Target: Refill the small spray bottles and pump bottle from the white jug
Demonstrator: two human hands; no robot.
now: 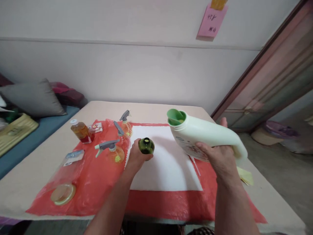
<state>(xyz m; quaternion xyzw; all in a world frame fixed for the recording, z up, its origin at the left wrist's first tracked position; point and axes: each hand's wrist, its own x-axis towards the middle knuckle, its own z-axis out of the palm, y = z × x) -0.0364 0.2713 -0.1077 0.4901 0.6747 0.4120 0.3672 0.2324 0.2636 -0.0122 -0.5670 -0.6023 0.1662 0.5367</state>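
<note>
My left hand (138, 156) is wrapped round a small dark green bottle (147, 147) with an uncapped black-rimmed neck, held over a white sheet (168, 176). In my right hand (217, 156) is a large pale green jug (207, 130), tilted so its mouth points left. A green pouring spout (176, 117) sits in that mouth, higher than the bottle and to its right, apart from it. No stream of liquid shows between them. My palm and fingers are mostly hidden behind the jug.
Left of the sheet stand spray bottles (116, 155) with grey triggers and an amber bottle (81, 131) with a white cap. A round lid-like dish (63, 194) lies on red plastic (97, 186). Yellow paper slips (245, 176) are at right. A pink note (212, 21) hangs on the wall.
</note>
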